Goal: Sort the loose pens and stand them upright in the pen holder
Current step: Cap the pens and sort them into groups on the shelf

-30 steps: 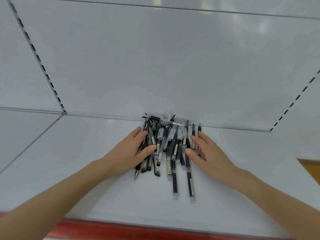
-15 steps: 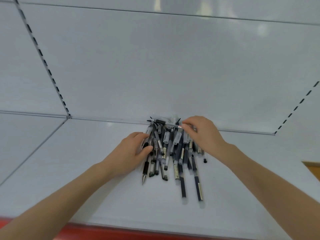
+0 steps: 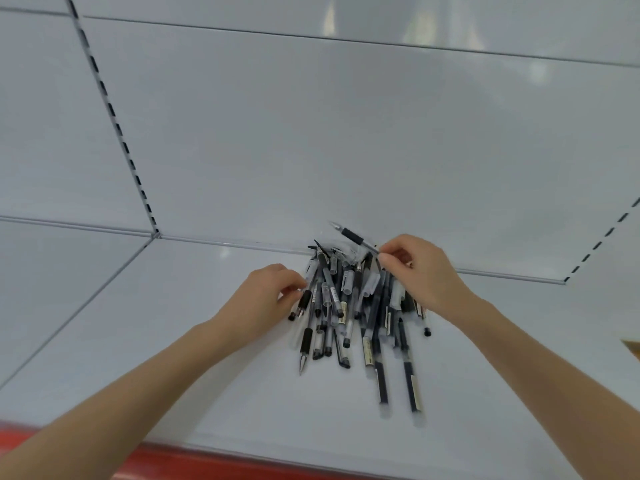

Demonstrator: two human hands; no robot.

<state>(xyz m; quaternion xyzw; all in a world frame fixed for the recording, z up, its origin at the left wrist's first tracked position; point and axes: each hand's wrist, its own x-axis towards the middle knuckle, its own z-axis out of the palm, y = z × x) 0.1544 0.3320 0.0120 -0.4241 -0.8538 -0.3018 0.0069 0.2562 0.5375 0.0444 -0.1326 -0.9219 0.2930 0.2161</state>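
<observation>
White shelf board (image 3: pixel 207 341) against a white back panel (image 3: pixel 311 133), red lip (image 3: pixel 207 462) at 6 o'clock.

Right hand (image 3: pixel 426 275), at 1 o'clock of the heap, pinching one raised pen (image 3: pixel 353 234) between thumb and fingertips, nib aimed toward 10 o'clock. Left hand (image 3: pixel 266 296) at 9 o'clock, fingers curled against an edge pen (image 3: pixel 304 299); gripped or merely touched, cannot tell.

Between both hands, pile of pens (image 3: pixel 346 306), lying flat and crossed, up against the back edge.

Judged step: picking out singles, sorting barely begun. Next move calls for lifting the raised pen clear without dragging neighbours, then reaching a holder.

Pen holder nowhere in view; right-hand fingertips partly hidden; labels too small to read.
</observation>
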